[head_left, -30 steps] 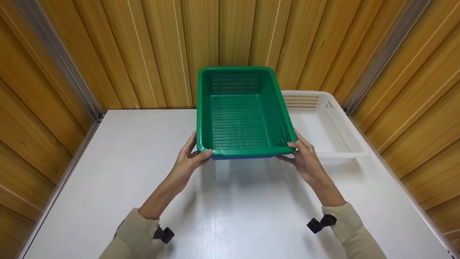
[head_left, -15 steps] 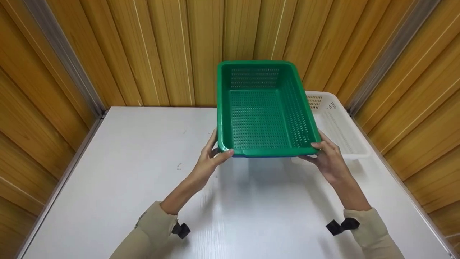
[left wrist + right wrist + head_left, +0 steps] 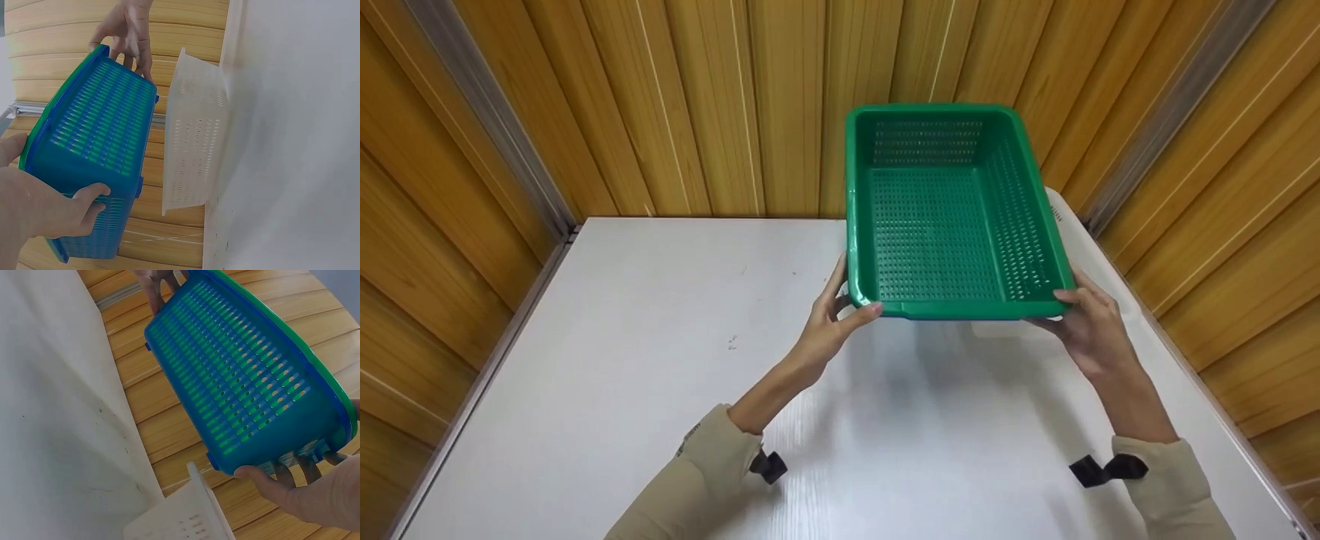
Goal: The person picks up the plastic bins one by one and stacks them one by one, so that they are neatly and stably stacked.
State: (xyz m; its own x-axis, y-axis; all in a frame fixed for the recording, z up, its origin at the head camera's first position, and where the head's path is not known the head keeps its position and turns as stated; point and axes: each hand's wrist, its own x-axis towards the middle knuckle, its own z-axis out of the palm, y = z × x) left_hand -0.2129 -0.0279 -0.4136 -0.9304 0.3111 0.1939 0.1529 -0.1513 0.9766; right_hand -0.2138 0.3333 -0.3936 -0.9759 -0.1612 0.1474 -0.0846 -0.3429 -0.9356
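A green plastic basket (image 3: pixel 934 236) sits nested inside a blue basket (image 3: pixel 84 163), and both are held together in the air above the table. In the head view its perforated floor and walls show, and the green one hides nearly all of the blue. My left hand (image 3: pixel 829 330) grips the near left corner, thumb over the rim and fingers beneath. At the near right corner my right hand (image 3: pixel 1095 337) holds the rim, its thumb on top. Below and behind the stack a white basket (image 3: pixel 194 135) stands on the table, mostly hidden in the head view.
The white table (image 3: pixel 660 315) stretches under both arms and shows a few small dark marks. Wood-patterned panels (image 3: pixel 697 105) rise behind it and at both sides. Black wrist mounts (image 3: pixel 769 466) are strapped to the sleeves.
Both hands have carried the nested green and blue baskets rightward and slightly up in the head view. The stack now covers most of the white basket.
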